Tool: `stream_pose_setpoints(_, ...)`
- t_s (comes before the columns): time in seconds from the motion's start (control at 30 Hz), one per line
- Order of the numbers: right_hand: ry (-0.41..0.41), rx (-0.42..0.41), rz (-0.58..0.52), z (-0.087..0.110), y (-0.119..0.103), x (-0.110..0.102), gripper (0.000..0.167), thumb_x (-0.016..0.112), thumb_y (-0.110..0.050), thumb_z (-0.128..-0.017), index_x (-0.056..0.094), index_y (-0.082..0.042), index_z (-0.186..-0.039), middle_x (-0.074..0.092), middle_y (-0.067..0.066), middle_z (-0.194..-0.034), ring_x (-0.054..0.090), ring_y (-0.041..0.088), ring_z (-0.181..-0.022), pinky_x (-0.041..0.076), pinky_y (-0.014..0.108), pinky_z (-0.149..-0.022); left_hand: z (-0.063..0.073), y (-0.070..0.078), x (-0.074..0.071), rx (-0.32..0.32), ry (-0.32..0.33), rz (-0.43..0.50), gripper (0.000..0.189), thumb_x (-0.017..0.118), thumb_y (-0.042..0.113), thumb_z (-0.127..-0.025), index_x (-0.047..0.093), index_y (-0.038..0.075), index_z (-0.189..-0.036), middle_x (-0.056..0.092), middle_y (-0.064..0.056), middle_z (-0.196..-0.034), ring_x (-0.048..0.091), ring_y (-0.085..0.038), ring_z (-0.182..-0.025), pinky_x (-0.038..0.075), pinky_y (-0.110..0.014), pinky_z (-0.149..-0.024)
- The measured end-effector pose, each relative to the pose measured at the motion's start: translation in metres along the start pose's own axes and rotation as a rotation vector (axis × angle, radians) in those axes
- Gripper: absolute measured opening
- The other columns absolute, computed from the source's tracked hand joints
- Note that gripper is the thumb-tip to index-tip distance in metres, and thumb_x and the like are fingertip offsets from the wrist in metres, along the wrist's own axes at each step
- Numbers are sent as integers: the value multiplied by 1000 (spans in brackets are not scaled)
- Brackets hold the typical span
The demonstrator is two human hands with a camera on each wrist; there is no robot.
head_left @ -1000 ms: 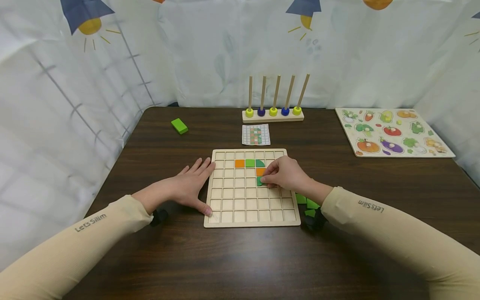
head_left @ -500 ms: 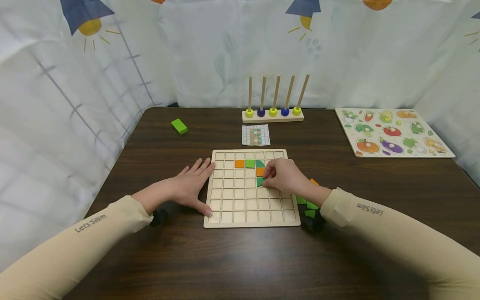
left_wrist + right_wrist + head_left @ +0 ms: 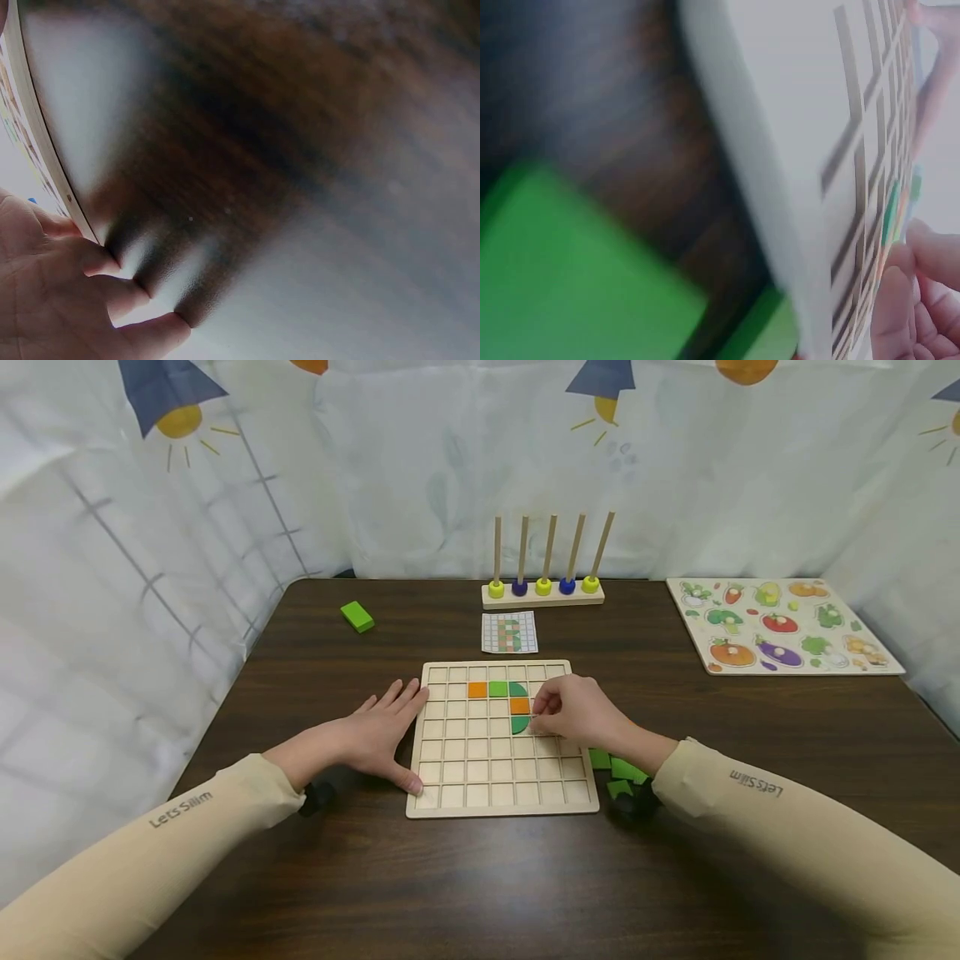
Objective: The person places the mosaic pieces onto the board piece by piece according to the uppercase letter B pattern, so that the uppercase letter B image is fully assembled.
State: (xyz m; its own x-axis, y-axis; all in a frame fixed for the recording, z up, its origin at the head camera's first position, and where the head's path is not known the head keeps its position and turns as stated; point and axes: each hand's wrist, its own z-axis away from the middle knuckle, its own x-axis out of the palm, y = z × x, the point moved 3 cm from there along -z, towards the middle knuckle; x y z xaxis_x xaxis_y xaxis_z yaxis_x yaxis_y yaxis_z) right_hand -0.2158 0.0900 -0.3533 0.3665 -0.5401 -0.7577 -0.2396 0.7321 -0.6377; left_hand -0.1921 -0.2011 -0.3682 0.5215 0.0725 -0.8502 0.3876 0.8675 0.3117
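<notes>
A wooden grid board (image 3: pixel 480 768) lies on the dark table. In its cells sit an orange square tile (image 3: pixel 477 691), a light green square tile (image 3: pixel 498 689), a dark green quarter-circle tile (image 3: pixel 517 690), a second orange square (image 3: pixel 519 706) and, below that, another dark green quarter-circle (image 3: pixel 520 725). My right hand (image 3: pixel 577 710) hovers over the board's right side, fingers loosely bent, thumb tip just right of the lower quarter-circle, nothing seen between the fingertips. With fingers spread, my left hand (image 3: pixel 378 731) rests along the board's left edge, fingertips and thumb touching it.
Loose green tiles (image 3: pixel 626 770) lie right of the board, partly under the right wrist. Behind it are a small pattern card (image 3: pixel 510 632) and a peg stand (image 3: pixel 543 597). A green block (image 3: pixel 357 617) is back left; a vegetable puzzle board (image 3: pixel 783 627) is back right.
My right hand has drawn slightly right, off the lower dark green quarter-circle tile, which now shows whole in its cell. The left hand has stayed at the board's edge.
</notes>
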Motion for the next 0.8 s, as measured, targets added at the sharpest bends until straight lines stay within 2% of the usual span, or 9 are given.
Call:
stream_pose_setpoints(0.43,20,-6,39,26,58,-51,9,72,-14,-96,76,-8,-103,73,5,-94,65,17,-80,54,31,-71,0,2,-4,-5,2,-10,141,82,68,-73,-1,-1,-164,-6,-25,-171,-5,-49,-157,9,-72,-120)
stream_pose_setpoints(0.6,-6,-8,65,35,80,-61,11,72,-13,-96,76,-8,-105,75,2,-94,64,16,-80,54,32,-75,-1,2,-4,-7,-1,-14,141,82,68,-73,0,-1,-163,-6,-26,-171,-5,-49,-157,10,-72,-120)
stream_pose_setpoints(0.8,-34,-32,48,46,98,-64,14,74,-12,-94,77,-9,-108,75,3,-102,65,15,-84,55,27,-76,-1,2,-4,-6,0,-9,141,82,68,-72,-1,-1,-163,-7,-26,-170,-5,-49,-157,9,-73,-120)
